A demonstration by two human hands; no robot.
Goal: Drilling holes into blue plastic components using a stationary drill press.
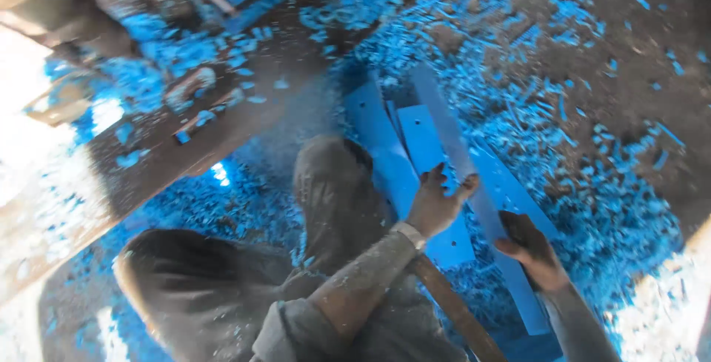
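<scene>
Here I see my left hand [437,203] with its fingers clamped over the edge of a long blue strip [474,184], which lies slanted across other flat blue panels [396,154] on the floor [615,88]. My right hand [529,247] is closed around a dark handle; I cannot tell what tool it belongs to. Blue shavings [578,147] cover everything. I judge the strip could skid on the loose panels beneath, and the tool sits close enough to my left fingers to catch them.
</scene>
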